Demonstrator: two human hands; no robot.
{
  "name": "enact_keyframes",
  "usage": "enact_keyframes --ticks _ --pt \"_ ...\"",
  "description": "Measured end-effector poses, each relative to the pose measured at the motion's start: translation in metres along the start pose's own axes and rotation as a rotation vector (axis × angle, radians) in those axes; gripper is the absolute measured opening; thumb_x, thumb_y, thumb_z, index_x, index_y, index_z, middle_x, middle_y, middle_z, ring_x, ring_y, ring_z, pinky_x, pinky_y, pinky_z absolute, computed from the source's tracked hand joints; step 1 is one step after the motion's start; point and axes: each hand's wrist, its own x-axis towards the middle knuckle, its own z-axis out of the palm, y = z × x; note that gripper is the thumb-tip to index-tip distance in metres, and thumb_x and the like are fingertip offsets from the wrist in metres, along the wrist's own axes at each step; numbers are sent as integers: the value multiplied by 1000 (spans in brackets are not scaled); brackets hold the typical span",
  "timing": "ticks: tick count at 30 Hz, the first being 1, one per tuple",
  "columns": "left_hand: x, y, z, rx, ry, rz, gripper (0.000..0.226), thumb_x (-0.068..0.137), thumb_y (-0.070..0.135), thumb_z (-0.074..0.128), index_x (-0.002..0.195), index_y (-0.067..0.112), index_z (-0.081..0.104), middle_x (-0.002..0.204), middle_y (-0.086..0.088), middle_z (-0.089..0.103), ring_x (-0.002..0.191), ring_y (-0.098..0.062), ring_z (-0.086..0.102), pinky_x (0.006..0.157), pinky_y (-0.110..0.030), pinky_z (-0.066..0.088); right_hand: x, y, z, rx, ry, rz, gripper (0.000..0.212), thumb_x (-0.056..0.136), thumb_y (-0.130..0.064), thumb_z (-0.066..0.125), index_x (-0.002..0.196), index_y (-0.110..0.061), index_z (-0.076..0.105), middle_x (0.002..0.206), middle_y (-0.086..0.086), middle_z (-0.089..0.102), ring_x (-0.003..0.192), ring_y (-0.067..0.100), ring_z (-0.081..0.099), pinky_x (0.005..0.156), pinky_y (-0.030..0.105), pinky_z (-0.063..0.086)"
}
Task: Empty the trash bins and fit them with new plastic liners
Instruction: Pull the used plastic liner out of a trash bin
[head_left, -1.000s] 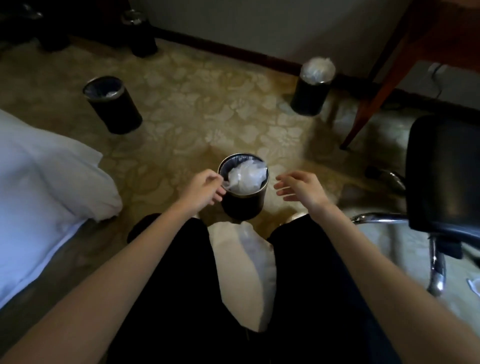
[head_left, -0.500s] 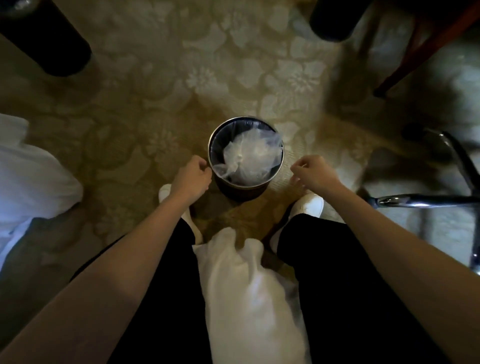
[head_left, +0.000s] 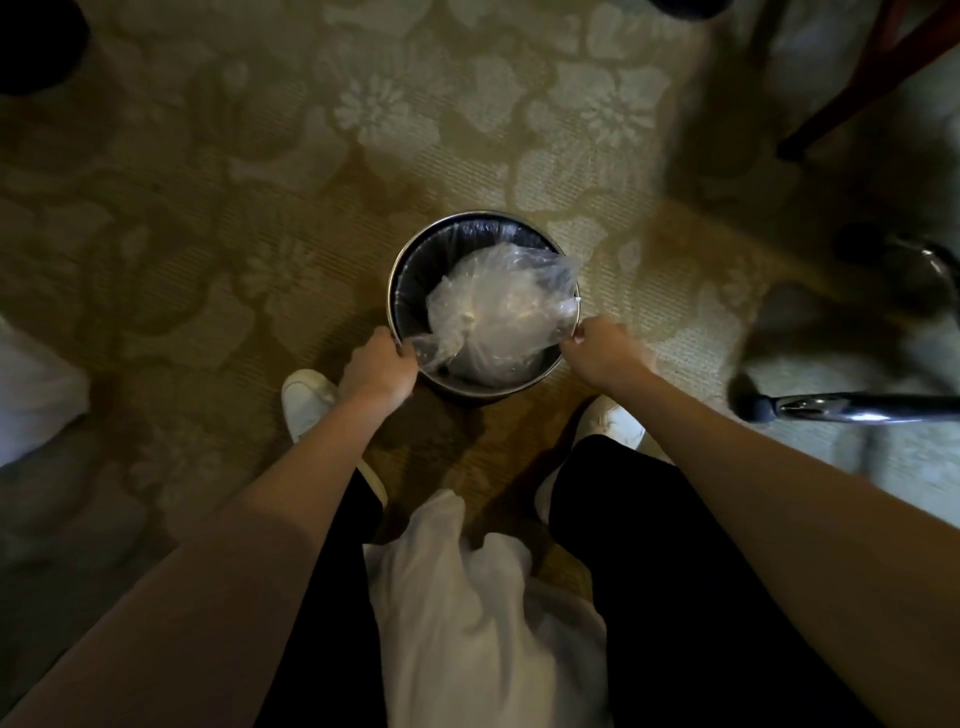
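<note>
Standing upright at the centre of the frame on the floral carpet (head_left: 249, 218) is a round black bin (head_left: 431, 249) with a metal rim. A clear plastic liner (head_left: 493, 312) lies bunched inside it, filling the lower right of the opening, while the upper left of the inner wall shows dark.

The left hand (head_left: 376, 366) is at the bin's left rim, fingers curled and pinching a drawn-out corner of the liner. The right hand (head_left: 602, 353) is at the right rim, fingers curled on the liner's edge where the plastic reaches the rim.

White shoes (head_left: 306, 400) stand just below the bin. A white cloth (head_left: 478, 613) hangs between the dark trouser legs at lower centre. A chrome chair base (head_left: 857, 405) sits at the right edge.
</note>
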Motion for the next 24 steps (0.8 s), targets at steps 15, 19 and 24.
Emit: enact_keyframes --ticks 15,19,24 --pt "2 4 12 -177 -48 -135 44 102 46 38 129 13 47 87 0 55 76 -21 71 63 -33 60 6 -7 12 376 -161 72 36 91 -29 51 104 0 68 103 20 71 95 37 68 89 50 56" --pt "2 6 12 -158 3 -157 38 104 36 35 128 11 50 85 -1 58 73 -20 71 68 -36 61 3 -8 13 388 -130 67 34 92 -29 53 105 -2 69 103 19 71 96 35 68 90 48 55" --pt "-5 11 8 -104 56 -75 28 103 30 40 111 11 58 82 0 61 71 -18 72 77 -42 61 -2 -8 5 382 -111 43 32 94 -28 54 93 0 70 87 13 74 87 30 71 86 47 57"
